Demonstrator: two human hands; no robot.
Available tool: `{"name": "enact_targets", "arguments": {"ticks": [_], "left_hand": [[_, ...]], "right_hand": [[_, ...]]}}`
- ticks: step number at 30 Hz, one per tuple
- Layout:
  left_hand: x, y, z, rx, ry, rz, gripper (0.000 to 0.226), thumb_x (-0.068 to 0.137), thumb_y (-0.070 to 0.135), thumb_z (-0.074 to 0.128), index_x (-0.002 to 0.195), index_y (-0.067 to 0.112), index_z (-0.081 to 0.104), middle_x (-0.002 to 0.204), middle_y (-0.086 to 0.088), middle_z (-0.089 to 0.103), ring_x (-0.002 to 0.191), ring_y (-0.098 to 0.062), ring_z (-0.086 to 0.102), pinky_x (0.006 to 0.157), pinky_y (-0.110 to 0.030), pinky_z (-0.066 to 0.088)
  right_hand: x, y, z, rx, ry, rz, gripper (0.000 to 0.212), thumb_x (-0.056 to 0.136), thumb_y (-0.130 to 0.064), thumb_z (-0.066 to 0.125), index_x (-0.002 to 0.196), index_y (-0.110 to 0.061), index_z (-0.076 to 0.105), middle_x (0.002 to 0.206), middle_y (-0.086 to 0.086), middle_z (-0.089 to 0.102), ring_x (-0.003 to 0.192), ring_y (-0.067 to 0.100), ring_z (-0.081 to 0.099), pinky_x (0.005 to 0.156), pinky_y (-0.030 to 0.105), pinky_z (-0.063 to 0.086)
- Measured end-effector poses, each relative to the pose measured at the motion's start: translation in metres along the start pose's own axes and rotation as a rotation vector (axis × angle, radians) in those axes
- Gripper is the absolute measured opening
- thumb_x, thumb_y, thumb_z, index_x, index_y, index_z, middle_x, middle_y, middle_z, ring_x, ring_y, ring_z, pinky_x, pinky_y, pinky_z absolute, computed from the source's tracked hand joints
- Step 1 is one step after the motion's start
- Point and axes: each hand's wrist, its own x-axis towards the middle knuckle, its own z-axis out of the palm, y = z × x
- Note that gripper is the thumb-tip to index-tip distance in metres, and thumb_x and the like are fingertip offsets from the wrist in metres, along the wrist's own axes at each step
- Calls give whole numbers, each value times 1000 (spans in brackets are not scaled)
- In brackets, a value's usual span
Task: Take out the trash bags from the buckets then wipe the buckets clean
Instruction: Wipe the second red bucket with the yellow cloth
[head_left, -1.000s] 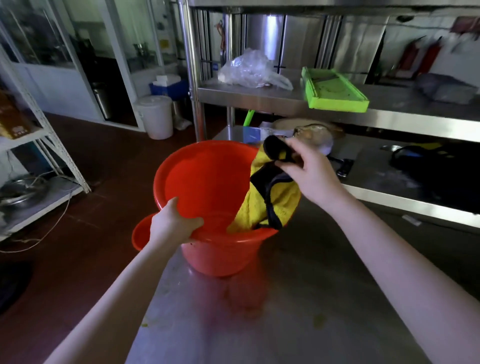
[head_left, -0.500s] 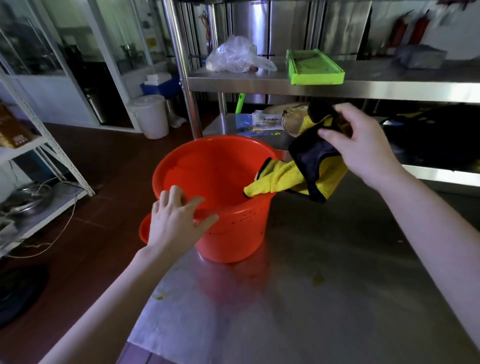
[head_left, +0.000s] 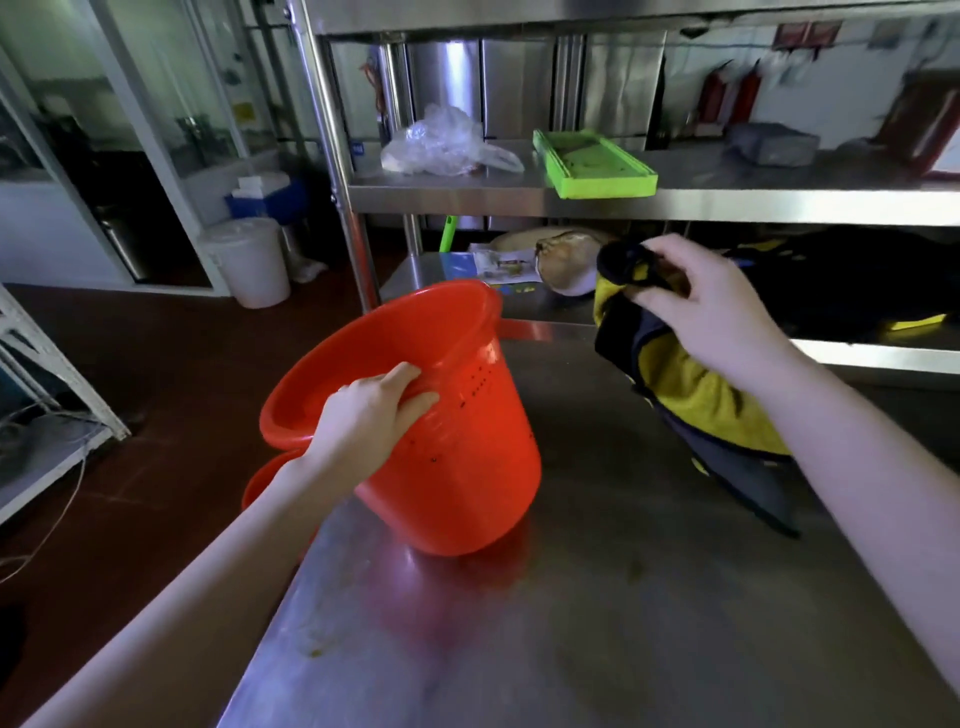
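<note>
Red bucket (head_left: 457, 447) tilted, w/ dark specks

Pretty dim indoors overall, daylight coming through glass wall (head_left: 156, 130) at far left. Steel surface (head_left: 597, 623) dull, picks up red reflection under bucket (head_left: 467, 457) plus soft arm shadows. Bright glare strip along shelf (head_left: 779, 205) edge. Wide-angle bend on uprights near edges. Right-side background smeared, soft; lower shelf nearly black.

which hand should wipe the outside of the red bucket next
The right hand: it already holds the yellow cloth. The left hand grips the tilted red bucket by its rim.
</note>
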Motion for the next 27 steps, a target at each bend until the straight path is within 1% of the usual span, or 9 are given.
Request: {"name": "enact_targets", "arguments": {"ticks": [5, 9, 11, 13, 15, 18, 22, 25, 27], "left_hand": [[2, -28, -14, -255, 118, -134, 28, 95, 40, 58, 106, 14, 62, 68, 3, 62, 58, -15, 60, 55, -31, 49], [-8, -50, -12, -443, 146, -317, 23, 97, 41, 54, 94, 20, 63, 71, -5, 65, 52, -7, 57, 53, -31, 49], [-15, -57, -4, -515, 121, -421, 26, 99, 41, 50, 95, 19, 63, 70, -2, 62, 52, -11, 57, 51, -32, 50], [-20, -64, 7, -541, 127, -511, 29, 102, 35, 46, 95, 13, 63, 73, -2, 61, 58, -11, 53, 50, -22, 42], [-24, -69, 14, -609, 148, -576, 29, 104, 24, 40, 89, 8, 58, 81, -8, 63, 63, -12, 52, 47, -16, 38], [-26, -70, 15, -726, 148, -569, 22, 104, 21, 36, 106, 13, 57, 91, 0, 67, 79, -12, 63, 53, -8, 42], [-22, -60, 12, -844, 134, -450, 39, 101, 33, 35, 139, 43, 36, 90, 17, 68, 78, 7, 65, 62, -15, 50], [-9, -60, 10, -816, 110, -391, 48, 92, 53, 26, 137, 68, 25, 88, 26, 67, 79, 6, 65, 64, -15, 52], [-4, -61, 11, -658, 56, -345, 43, 94, 59, 22, 135, 74, 18, 86, 19, 68, 74, 0, 67, 66, -25, 55]], "right_hand": [[23, -18, 48, 128, 150, 81, 28, 89, -19, 65, 116, -23, 59, 103, -6, 61, 102, 20, 59, 92, 38, 47], [34, -52, 102, 249, 209, 41, 34, 90, -28, 66, 122, -18, 57, 105, -12, 59, 101, 7, 53, 89, 22, 43], [27, -72, 134, 311, 27, 1, 40, 91, -36, 63, 127, -20, 57, 115, -20, 60, 108, -3, 53, 90, 11, 38], [9, -80, 170, 248, -321, -2, 42, 96, -43, 53, 134, -26, 56, 114, -30, 59, 110, -11, 54, 91, 3, 34], [-15, -72, 205, -34, -540, -88, 38, 101, -43, 41, 134, -31, 56, 118, -24, 62, 115, -5, 51, 98, 16, 38], [-35, -59, 233, -306, -374, -184, 35, 101, -37, 43, 130, -27, 59, 131, -12, 54, 121, 16, 46, 102, 42, 36], [-26, -65, 250, -405, -156, -246, 35, 97, -38, 43, 124, -25, 62, 124, -3, 55, 113, 24, 51, 96, 48, 40], [-22, -64, 263, -370, -285, -126, 49, 99, -49, 20, 140, -33, 40, 147, -9, 39, 139, 17, 30, 113, 53, 25], [-25, -58, 270, -413, -305, -133, 53, 99, -52, 13, 146, -36, 29, 153, -11, 32, 146, 13, 18, 117, 54, 17]]}}
